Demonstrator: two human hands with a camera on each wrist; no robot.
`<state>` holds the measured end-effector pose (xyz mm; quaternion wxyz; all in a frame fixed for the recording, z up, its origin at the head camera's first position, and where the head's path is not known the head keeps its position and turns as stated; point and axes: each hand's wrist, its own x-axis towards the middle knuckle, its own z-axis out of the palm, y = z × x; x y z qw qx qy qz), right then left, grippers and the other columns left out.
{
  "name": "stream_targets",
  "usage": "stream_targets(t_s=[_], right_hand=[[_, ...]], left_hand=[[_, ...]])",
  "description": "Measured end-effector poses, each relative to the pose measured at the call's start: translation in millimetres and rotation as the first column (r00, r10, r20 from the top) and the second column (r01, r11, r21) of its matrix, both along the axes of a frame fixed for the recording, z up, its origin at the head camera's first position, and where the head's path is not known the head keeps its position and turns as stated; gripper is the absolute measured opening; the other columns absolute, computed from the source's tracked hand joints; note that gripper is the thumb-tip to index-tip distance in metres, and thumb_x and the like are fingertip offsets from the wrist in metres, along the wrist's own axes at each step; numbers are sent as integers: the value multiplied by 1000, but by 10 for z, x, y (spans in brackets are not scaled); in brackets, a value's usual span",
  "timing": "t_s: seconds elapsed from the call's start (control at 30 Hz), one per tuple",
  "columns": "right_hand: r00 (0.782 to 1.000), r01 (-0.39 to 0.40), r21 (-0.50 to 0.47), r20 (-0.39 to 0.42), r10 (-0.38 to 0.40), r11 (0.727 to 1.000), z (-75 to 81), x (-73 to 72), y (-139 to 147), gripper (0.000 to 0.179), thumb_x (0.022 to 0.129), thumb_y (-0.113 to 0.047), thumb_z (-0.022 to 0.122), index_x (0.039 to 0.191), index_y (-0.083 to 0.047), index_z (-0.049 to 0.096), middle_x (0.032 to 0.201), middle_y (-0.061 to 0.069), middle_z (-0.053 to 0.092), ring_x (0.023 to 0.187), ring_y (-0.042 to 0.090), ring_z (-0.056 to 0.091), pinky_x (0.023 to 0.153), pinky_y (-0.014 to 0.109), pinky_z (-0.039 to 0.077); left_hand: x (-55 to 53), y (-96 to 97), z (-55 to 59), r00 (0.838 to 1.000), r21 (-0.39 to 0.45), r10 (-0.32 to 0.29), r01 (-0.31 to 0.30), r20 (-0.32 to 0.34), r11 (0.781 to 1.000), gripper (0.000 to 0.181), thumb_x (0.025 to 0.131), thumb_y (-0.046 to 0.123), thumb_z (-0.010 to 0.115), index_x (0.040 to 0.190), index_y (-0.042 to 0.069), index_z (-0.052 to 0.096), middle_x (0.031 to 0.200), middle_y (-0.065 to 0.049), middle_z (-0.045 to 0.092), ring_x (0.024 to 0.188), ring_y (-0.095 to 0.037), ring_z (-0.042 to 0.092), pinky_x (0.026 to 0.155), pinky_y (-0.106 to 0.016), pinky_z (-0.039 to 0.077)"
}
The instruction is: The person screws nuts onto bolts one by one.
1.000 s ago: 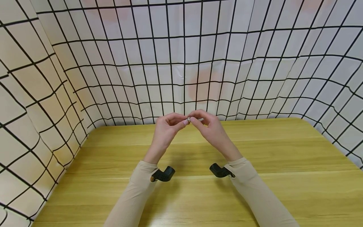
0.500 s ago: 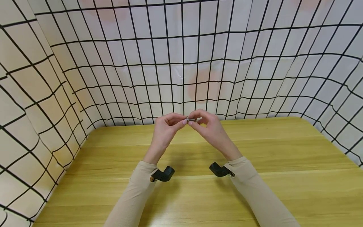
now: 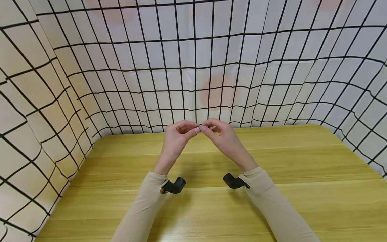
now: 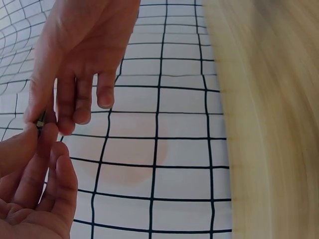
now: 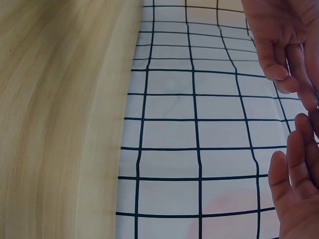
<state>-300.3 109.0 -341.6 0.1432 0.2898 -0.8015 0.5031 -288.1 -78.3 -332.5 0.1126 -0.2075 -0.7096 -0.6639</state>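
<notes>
Above the far edge of the table, my two hands meet at the fingertips around a tiny metal piece (image 3: 200, 127). It is mostly covered, and its kind cannot be told. My left hand (image 3: 176, 139) pinches it between thumb and forefinger. From the other side, the right hand (image 3: 225, 139) pinches it the same way. In the left wrist view, a dark, partly shiny bit of the metal piece (image 4: 40, 122) shows between the digits. The right hand's other fingers (image 4: 82, 102) hang loosely bent there. In the right wrist view the pinch lies at the right border, mostly cut off.
A wood-grain table (image 3: 193, 215) spreads beneath both forearms. White cloth with a black grid (image 3: 193, 77) rises behind it and along both sides. Black curved mounts (image 3: 174, 185) sit at the wrists, below the beige sleeves (image 3: 142, 210).
Half a second ago the right fingers were parted, showing a thin dark rod with a shiny end; now they have closed over it. Both hands stay nearly in place.
</notes>
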Motion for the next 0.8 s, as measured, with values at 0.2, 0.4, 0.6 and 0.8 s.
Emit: stream_targets(t_s=[0.2,0.4,0.6,0.8], right_hand=[[1000,-14,-18,9,14,1000,2,-22,14,25,102,-33,54,113,-15,68,106,-4,65,100,18,58,87,42,45],[998,-55,-76,2,56,996,22,-23,33,22,101,-20,58,119,-9,64,109,2,62,102,20,55,87,45,44],[997,-71,-63,-36,69,995,95,52,-2,18,94,-4,65,112,-5,64,104,8,62,97,20,54,84,44,44],[997,-43,-29,-60,42,999,225,194,-48,11,94,0,64,105,0,64,101,10,63,94,19,54,81,40,45]], left_hand=[[-7,4,-7,1000,7,-3,3,6,1000,12,89,11,74,98,4,75,93,-6,73,90,-27,67,82,-37,53],[1,5,-3,1000,11,4,-4,15,1000,12,89,10,74,99,2,74,93,-6,73,89,-26,67,82,-36,53],[-4,6,-5,1000,10,9,-9,5,1000,9,90,9,73,97,4,75,92,-6,73,89,-27,68,80,-36,53],[-7,5,-9,1000,9,5,-5,10,1000,9,90,10,73,97,5,75,93,-6,73,90,-28,68,82,-37,53]])
